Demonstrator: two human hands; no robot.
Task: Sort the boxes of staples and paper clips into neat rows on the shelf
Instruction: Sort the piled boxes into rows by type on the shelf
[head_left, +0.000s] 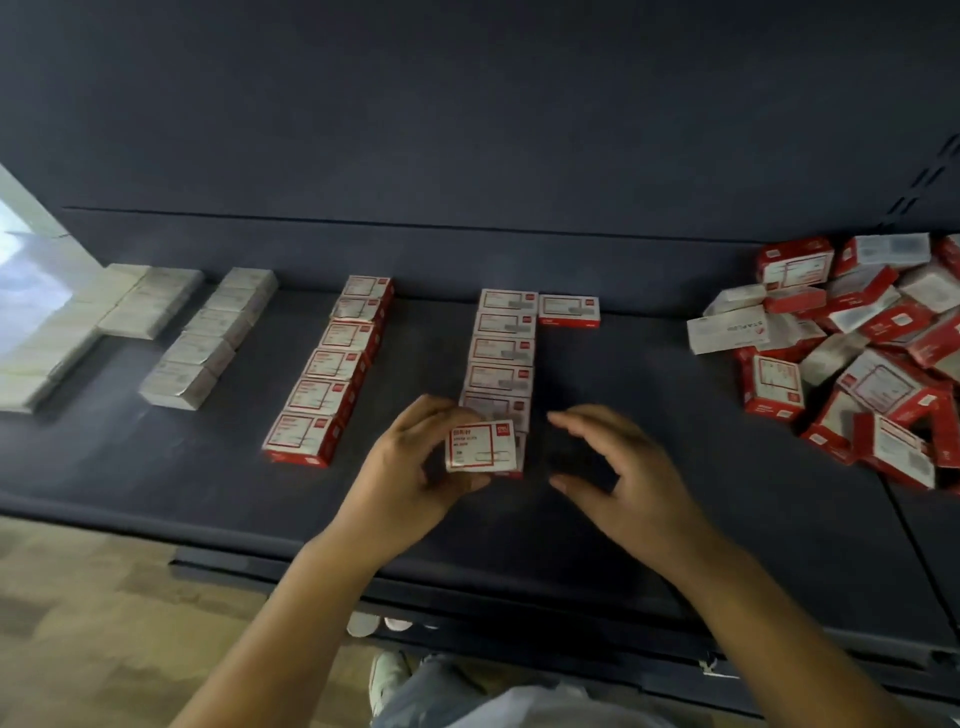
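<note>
Box (482, 446) in the left hand (410, 467) is small, white-faced with a red border, a red logo patch at one corner and blurred print; thumb below and fingers above pinch it by its left end, face up, over the near end of a row (501, 358) of like boxes. The right hand (618, 467) hovers just right of the box, touching nothing, its fingers and thumb spread in a loose curve. Beyond the left hand that row runs away toward the shelf (623, 395) back, with a single box (569, 310) beside its far end. Left of the left hand lies another red-and-white row (332, 364), and farther left two rows of plain white boxes (210, 338). Well right of the right hand sits a jumbled pile (857, 353) of red-and-white boxes.
</note>
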